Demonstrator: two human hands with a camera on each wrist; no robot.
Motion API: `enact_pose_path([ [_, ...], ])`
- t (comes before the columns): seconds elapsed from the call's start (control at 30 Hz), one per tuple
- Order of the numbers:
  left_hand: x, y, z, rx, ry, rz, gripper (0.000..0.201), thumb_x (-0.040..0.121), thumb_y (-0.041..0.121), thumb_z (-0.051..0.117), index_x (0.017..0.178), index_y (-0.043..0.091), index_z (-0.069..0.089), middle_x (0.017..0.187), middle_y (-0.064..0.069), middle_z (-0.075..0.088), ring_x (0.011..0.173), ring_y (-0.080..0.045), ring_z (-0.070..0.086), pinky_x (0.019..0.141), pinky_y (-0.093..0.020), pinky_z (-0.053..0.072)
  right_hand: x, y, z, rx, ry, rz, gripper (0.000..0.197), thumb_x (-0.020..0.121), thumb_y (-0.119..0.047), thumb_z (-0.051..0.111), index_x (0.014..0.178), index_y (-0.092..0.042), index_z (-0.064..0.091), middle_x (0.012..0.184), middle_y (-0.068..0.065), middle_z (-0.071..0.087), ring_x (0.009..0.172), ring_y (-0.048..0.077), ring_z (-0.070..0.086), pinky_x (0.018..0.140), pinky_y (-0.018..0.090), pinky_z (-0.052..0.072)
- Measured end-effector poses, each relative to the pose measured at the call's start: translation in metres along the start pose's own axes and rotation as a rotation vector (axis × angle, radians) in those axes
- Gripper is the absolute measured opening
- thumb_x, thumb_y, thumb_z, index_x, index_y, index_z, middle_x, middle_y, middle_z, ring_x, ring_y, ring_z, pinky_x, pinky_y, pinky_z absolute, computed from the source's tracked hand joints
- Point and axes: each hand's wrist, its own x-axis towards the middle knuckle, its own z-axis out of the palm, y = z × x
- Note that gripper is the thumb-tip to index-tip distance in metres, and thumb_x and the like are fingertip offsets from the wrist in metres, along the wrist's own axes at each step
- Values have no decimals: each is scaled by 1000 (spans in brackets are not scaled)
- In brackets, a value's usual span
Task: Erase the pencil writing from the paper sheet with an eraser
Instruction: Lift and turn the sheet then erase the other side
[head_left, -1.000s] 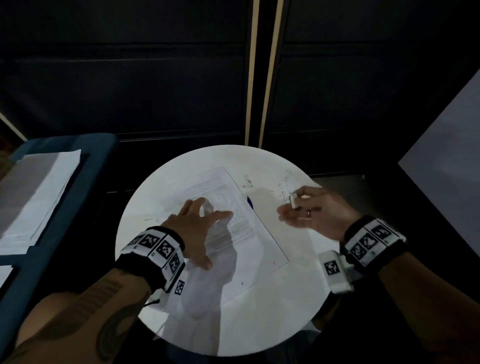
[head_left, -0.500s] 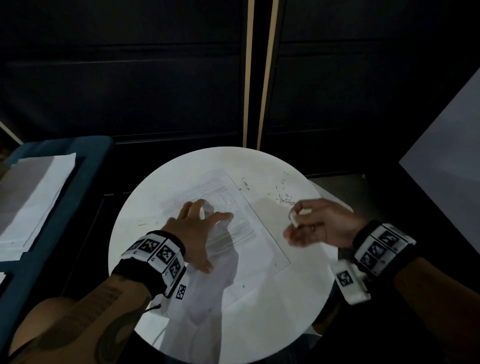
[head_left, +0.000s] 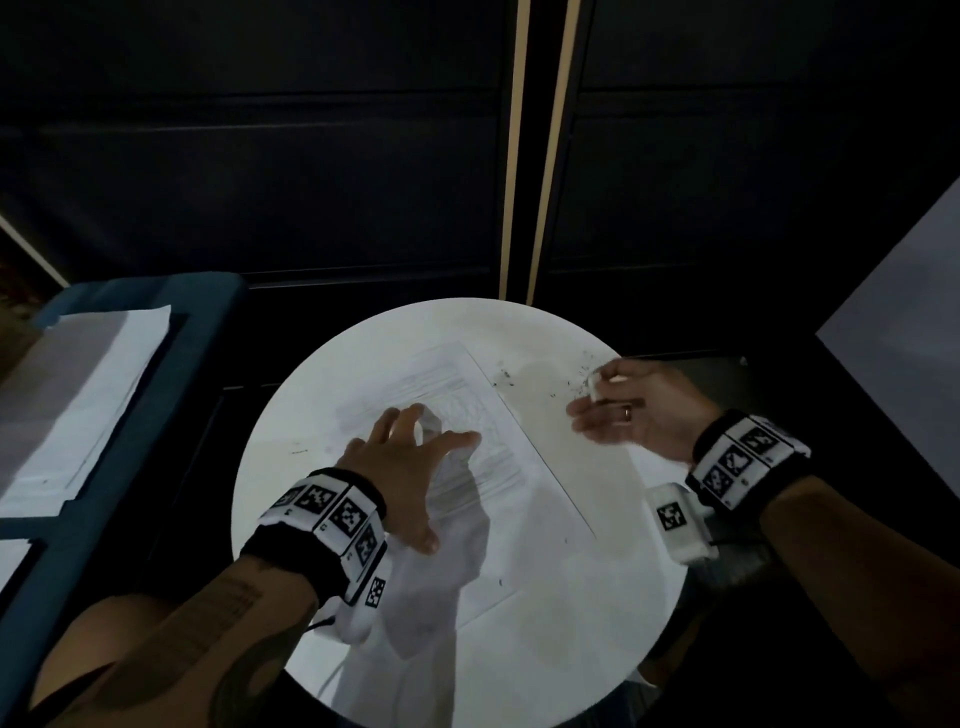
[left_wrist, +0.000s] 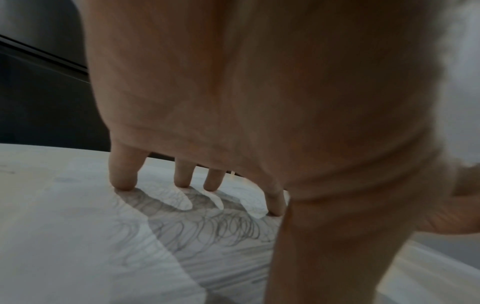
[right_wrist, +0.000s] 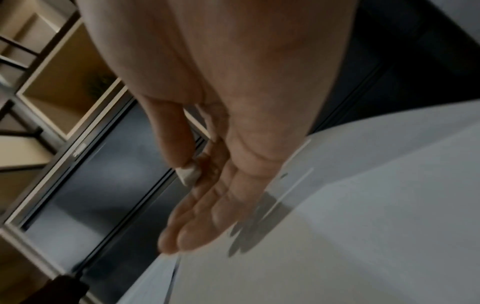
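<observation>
A white paper sheet (head_left: 524, 499) with faint pencil scribbles (left_wrist: 218, 228) lies tilted on the round white table (head_left: 571, 649). My left hand (head_left: 410, 457) rests on the sheet with its fingers spread, the fingertips (left_wrist: 122, 183) pressing the paper flat. My right hand (head_left: 634, 410) hovers above the table's right edge, off the sheet. A small white eraser (head_left: 594, 387) sits pinched between its thumb and forefinger (right_wrist: 188, 174); the other fingers stretch out loosely.
Dark eraser crumbs (head_left: 519, 382) lie on the table beyond the sheet's right edge. A blue surface (head_left: 171, 405) with stacked white papers (head_left: 83, 395) stands at the left. Dark panels rise behind the table.
My right hand has drifted right and slightly away from the sheet, still holding the eraser. The left hand has stayed pressed on the paper.
</observation>
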Motion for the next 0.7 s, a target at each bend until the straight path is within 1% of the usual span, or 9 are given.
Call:
enact_pose_path([
  [0.1, 2, 4, -2, 21, -14, -5, 130, 66, 53, 94, 154, 66, -1, 170, 1, -21, 160, -28, -13, 124, -57, 28, -4, 11, 10, -105, -70, 91, 10, 100, -1, 59, 92, -8, 58, 110, 34, 71, 91, 42, 73, 90, 53, 59],
  [0.17, 2, 5, -3, 34, -11, -5, 130, 67, 55, 93, 155, 65, -3, 170, 1, -22, 160, -28, -13, 124, -57, 29, 8, 8, 13, -52, -6, 43, 11, 100, 1, 57, 93, -8, 57, 114, 33, 70, 93, 41, 73, 94, 53, 58],
  [0.23, -1, 4, -3, 49, -3, -4, 129, 69, 57, 91, 156, 64, -4, 171, 0, -22, 161, -27, -12, 124, -55, 30, 20, -1, 15, 27, 78, -39, 8, 100, 1, 56, 99, -7, 55, 119, 30, 70, 95, 35, 74, 96, 49, 57],
  [0.3, -3, 2, -2, 56, 8, 0, 128, 69, 60, 90, 156, 63, -3, 172, -1, -21, 161, -28, -10, 123, -54, 31, 21, -8, 17, 92, 131, -97, 8, 100, 0, 54, 101, -8, 53, 119, 28, 71, 94, 32, 75, 93, 44, 57],
  [0.37, -2, 2, -2, 47, 39, -1, 126, 67, 66, 88, 157, 60, -1, 173, -2, -15, 161, -28, -2, 121, -54, 34, 10, -8, 21, 117, 128, -120, 10, 100, -1, 54, 97, -10, 55, 116, 27, 73, 90, 32, 74, 89, 43, 57],
  [0.53, -1, 18, 5, 35, 169, -30, 116, 60, 93, 68, 153, 52, 13, 167, 1, 14, 149, -30, 24, 114, -52, 33, -35, 22, 45, -81, 18, -102, 4, 99, -2, 59, 97, -5, 58, 108, 23, 76, 87, 32, 72, 86, 44, 55],
  [0.63, -11, 12, 4, -41, 220, -62, 124, 52, 108, 42, 157, 46, 20, 165, 8, 23, 147, -25, 29, 112, -51, 34, -48, 38, 54, -234, 36, -101, 4, 99, -1, 61, 95, -3, 60, 104, 18, 77, 86, 30, 71, 89, 43, 56],
  [0.67, -15, 4, 2, -98, 239, -75, 126, 50, 108, 35, 158, 44, 24, 165, 11, 25, 148, -23, 29, 113, -51, 34, -51, 40, 54, -248, 59, -102, 4, 98, -1, 62, 94, -2, 61, 103, 18, 77, 87, 30, 71, 91, 43, 56],
  [0.7, -20, -6, 1, -147, 250, -78, 124, 53, 107, 34, 158, 42, 26, 166, 13, 24, 150, -21, 28, 115, -50, 33, -52, 42, 53, -245, 85, -110, 5, 98, 0, 62, 93, -2, 62, 102, 19, 77, 88, 30, 71, 92, 44, 56],
])
